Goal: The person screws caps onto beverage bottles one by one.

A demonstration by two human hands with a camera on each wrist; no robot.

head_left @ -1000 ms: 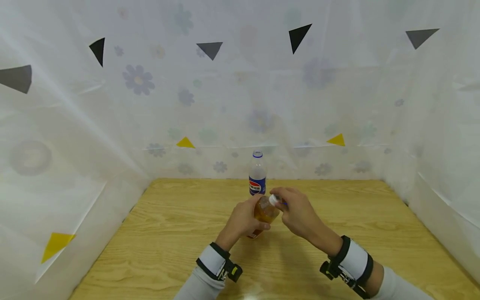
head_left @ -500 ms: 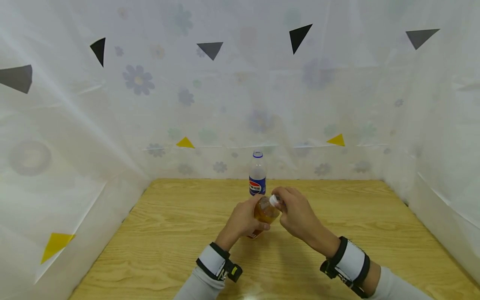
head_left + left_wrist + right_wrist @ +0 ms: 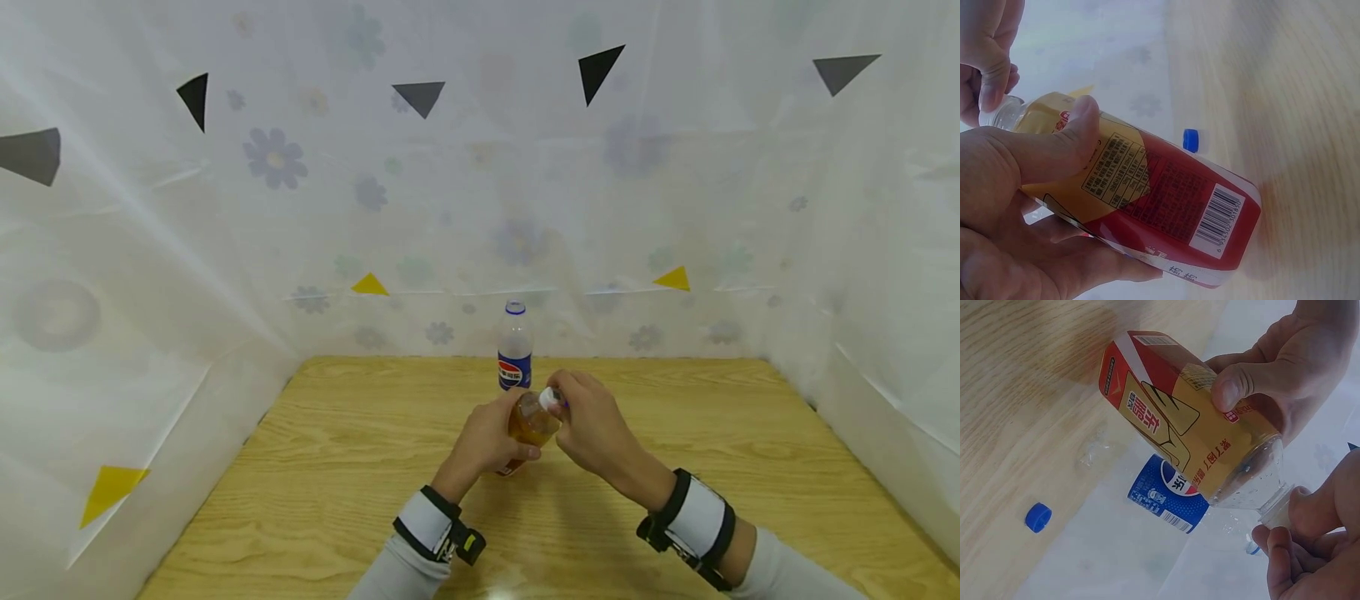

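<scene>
My left hand (image 3: 483,435) grips the body of a drink bottle (image 3: 531,423) with a red and gold label (image 3: 1175,181), amber in the head view. The bottle tilts to the right, its neck towards my right hand (image 3: 597,427). Thumb and fingers of that hand pinch the white cap (image 3: 550,398) at the bottle's mouth. In the right wrist view the fingers (image 3: 1279,553) cover part of the cap. Behind stands an uncapped clear bottle (image 3: 514,368) with a blue cola label, partly hidden by the hands.
A loose blue cap (image 3: 1038,517) lies on the wooden table (image 3: 360,450), near the bottles; the left wrist view shows it too. White flowered sheeting (image 3: 450,208) closes off the back and both sides of the table.
My right hand shifts slightly and its fingers turn about the white cap. The left hand and the tilted bottle hold nearly still. The cola bottle stays in place.
</scene>
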